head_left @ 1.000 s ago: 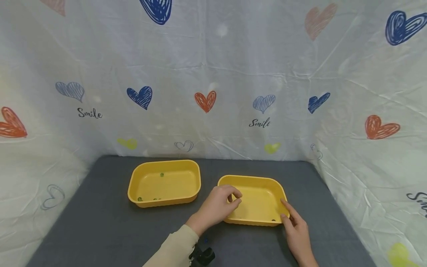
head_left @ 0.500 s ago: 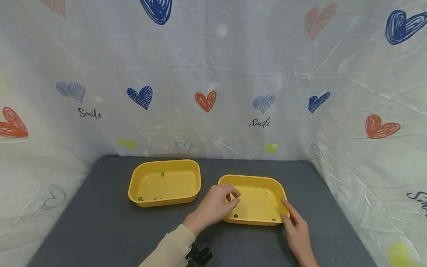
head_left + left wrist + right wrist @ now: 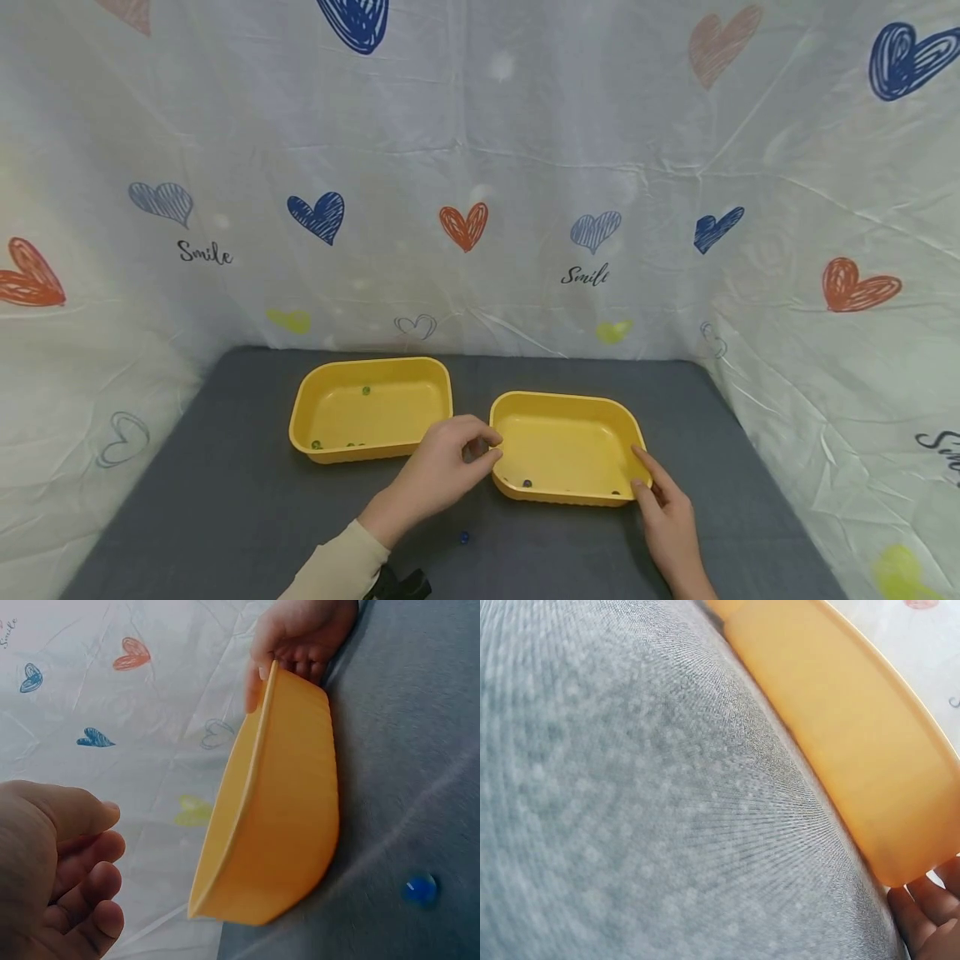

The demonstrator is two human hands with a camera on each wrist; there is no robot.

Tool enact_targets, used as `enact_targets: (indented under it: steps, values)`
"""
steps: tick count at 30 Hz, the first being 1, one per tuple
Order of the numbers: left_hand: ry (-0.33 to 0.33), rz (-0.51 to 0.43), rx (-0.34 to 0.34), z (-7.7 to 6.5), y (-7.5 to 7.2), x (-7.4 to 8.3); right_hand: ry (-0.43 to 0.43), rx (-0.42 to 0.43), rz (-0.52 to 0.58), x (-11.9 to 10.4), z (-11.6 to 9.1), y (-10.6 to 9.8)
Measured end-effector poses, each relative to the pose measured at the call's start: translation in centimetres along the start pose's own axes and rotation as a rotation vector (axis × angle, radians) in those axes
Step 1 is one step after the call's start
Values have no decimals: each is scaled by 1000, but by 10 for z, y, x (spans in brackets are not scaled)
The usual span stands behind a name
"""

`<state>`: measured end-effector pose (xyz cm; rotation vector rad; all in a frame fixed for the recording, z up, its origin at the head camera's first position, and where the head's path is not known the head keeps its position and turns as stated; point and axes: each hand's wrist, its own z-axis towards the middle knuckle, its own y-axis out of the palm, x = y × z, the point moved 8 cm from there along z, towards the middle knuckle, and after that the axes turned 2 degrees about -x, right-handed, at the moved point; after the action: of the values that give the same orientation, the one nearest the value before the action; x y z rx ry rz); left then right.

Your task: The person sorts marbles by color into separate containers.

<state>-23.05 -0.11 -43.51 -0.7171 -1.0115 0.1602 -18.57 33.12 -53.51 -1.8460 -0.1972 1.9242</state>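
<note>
My right hand (image 3: pixel 666 521) grips the right end of a yellow tray (image 3: pixel 573 402), its fingers at the rim and outer wall. Inside that tray, near its front wall, lie a dark marble (image 3: pixel 527 483) and another, partly hidden marble (image 3: pixel 616 493). My left hand (image 3: pixel 442 462) hovers by the tray's left end, fingers loosely bent and nothing visible between them. In the left wrist view its thumb and fingertips (image 3: pixel 109 859) stand apart from the tray. A blue marble (image 3: pixel 464 538) lies on the dark cloth in front of the tray.
A second yellow tray (image 3: pixel 367 455) stands to the left, with several green marbles (image 3: pixel 366 390) inside. Dark grey cloth (image 3: pixel 247 517) covers the table. A white curtain (image 3: pixel 517 167) printed with hearts hangs behind and along both sides.
A dark marble has come into view in the right tray. My left hand has moved left, off the tray, uncovering the blue marble on the cloth. The right hand stays put.
</note>
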Motion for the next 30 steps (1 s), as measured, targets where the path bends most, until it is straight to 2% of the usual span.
enact_targets:
  steps: [4, 7, 11, 19, 26, 30]
  values:
    - [0, -3, -8, -16, -5, -6, 1, -2, -3, 1, 0, 0]
    - [-41, -17, -45, -29, -3, -14, -1, 0, -10, 1, 1, -1]
    - [-91, -34, -107, -43, 6, -26, -6, 0, -13, 0, 2, -1]
    - [-112, -58, -187, -66, 27, -40, 0, -3, -21, 0, 0, -1]
    - [-154, -64, -283, -78, 44, -48, -8, 11, -11, 0, 1, -1]
    - [-170, -69, -303, -83, 49, -53, 2, -4, -9, 2, 0, 0]
